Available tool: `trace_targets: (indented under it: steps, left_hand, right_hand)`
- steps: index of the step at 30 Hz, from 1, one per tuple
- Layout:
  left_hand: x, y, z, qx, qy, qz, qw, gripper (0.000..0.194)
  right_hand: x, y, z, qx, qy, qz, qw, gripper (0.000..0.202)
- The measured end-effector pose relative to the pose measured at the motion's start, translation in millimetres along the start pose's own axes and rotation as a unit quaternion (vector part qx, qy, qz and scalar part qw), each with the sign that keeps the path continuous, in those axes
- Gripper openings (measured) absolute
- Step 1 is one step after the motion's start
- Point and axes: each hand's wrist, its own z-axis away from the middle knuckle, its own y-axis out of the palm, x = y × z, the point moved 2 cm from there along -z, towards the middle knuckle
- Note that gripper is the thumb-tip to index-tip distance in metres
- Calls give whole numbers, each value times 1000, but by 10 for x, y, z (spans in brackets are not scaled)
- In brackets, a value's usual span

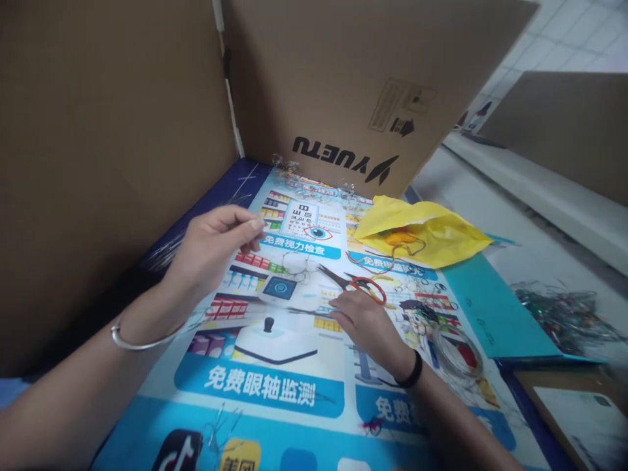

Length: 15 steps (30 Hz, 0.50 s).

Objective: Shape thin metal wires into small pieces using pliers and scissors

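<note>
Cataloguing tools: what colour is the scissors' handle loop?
The handle loop is orange-red, in the head view.

The work area comprises two bare hands, namely one left hand [223,245] and one right hand [366,320]; one pair of scissors [348,284]; one yellow pouch [449,239]; one bangle [140,345]; one black wristband [416,369]; one wire coil [439,356]; one printed sheet [265,422]; and three upright cardboard panels [343,78]. Loose wire pieces [564,314] are numerous; overlap and blur prevent an exact count.
</note>
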Motion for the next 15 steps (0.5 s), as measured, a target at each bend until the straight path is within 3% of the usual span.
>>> trace_targets:
  steps: [6, 15]
  left_hand:
    - [-115, -99, -13, -15, 57, 7, 998, 7]
    - [-138, -19, 32, 15, 52, -50, 997, 10]
  right_hand:
    - [150, 165, 29, 40, -54, 104, 992, 18]
    - [196, 203, 48, 51, -60, 141, 987, 19]
